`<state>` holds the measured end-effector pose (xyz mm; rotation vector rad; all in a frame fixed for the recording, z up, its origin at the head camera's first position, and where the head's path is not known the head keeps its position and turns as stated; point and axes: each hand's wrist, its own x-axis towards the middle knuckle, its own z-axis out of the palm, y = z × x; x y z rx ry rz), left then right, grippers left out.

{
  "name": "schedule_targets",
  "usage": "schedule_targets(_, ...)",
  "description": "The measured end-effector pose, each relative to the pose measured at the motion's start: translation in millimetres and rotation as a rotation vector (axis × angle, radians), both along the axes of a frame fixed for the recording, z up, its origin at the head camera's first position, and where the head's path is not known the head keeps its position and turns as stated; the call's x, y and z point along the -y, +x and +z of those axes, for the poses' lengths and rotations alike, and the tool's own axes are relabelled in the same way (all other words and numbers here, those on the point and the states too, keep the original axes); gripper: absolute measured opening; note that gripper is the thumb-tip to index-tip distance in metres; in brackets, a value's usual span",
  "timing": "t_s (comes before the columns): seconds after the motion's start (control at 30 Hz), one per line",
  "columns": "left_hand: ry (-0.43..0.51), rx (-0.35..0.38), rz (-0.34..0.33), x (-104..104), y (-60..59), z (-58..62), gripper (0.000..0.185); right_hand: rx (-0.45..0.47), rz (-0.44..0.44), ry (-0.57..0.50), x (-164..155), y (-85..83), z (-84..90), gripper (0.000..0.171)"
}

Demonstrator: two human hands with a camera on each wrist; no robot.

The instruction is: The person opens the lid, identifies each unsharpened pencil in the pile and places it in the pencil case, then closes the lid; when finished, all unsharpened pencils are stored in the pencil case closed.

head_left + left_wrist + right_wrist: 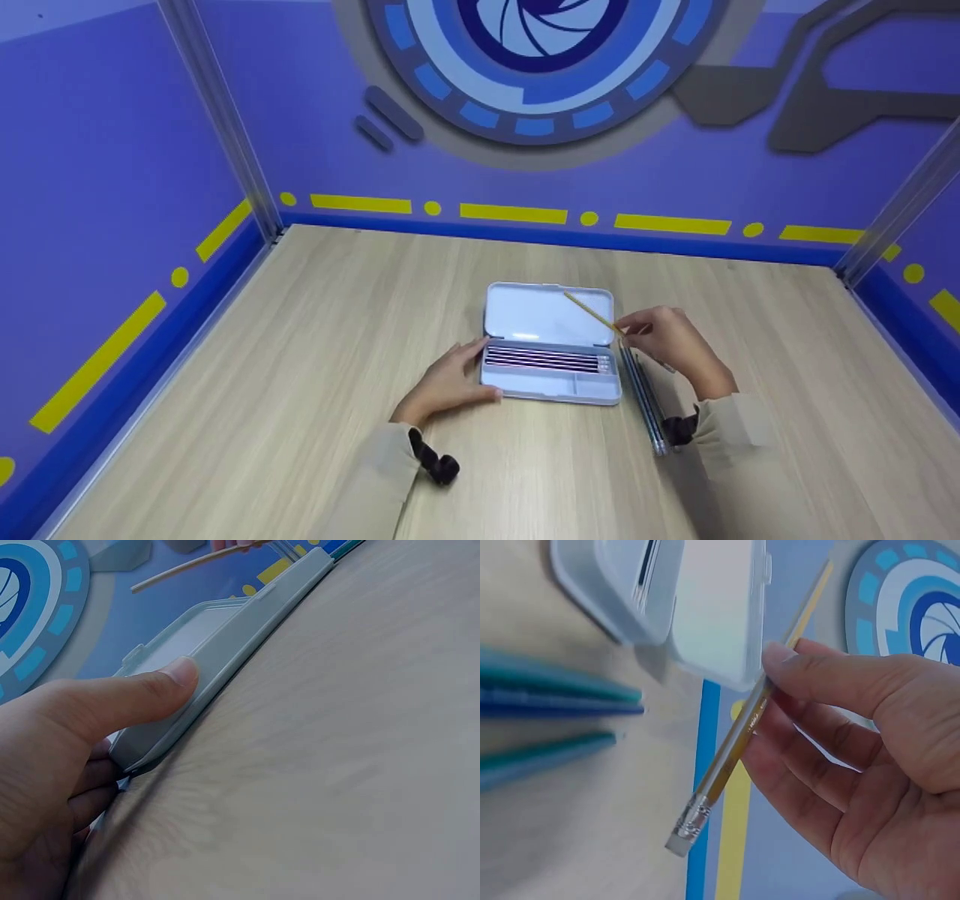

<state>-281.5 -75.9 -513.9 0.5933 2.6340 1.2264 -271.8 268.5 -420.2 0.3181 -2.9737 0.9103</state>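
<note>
Your right hand [671, 341] pinches a yellow pencil [592, 313] between the thumb and the curled fingers [810, 765]; the grip sits nearer the eraser end. From your fingers the shaft slants up and away over the open lid of the pencil case [551, 345], and its metal-banded eraser [684, 831] points down past your fingertips toward the desk [300, 375].

Your left hand [450, 379] rests on the desk against the left end of the case. Its thumb [142, 694] lies straight along the front wall of the tray, pressing it, while the other fingers tuck loosely around the end of the case, close together.

The case lies open between your two hands, lid flat toward the far wall. In the tray, just beyond your left fingertips, a row of pencils lies lengthwise.

Just beneath your right fingers, beside the right end of the case, a few blue and teal pencils [645, 401] lie together on the desk, running back toward your wrist.
</note>
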Motion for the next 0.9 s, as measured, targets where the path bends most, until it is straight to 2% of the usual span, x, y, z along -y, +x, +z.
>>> schedule_targets(0.27, 0.014, -0.022, -0.011, 0.8, -0.2, -0.1, 0.097, -0.003, 0.09, -0.001, 26.6, -6.4, 0.0, 0.02)
schedule_targets(0.7, 0.007, 0.0, 0.009, 1.5, 0.6, 2.8, 0.099, 0.121, 0.114, 0.039, 58.1, -16.3, -3.1, 0.021)
schedule_targets(0.9, 0.009, -0.009, -0.005, -0.2, 0.8, 2.5, 0.098, 0.158, 0.124, 0.043, 68.6, -15.9, -6.5, 0.022)
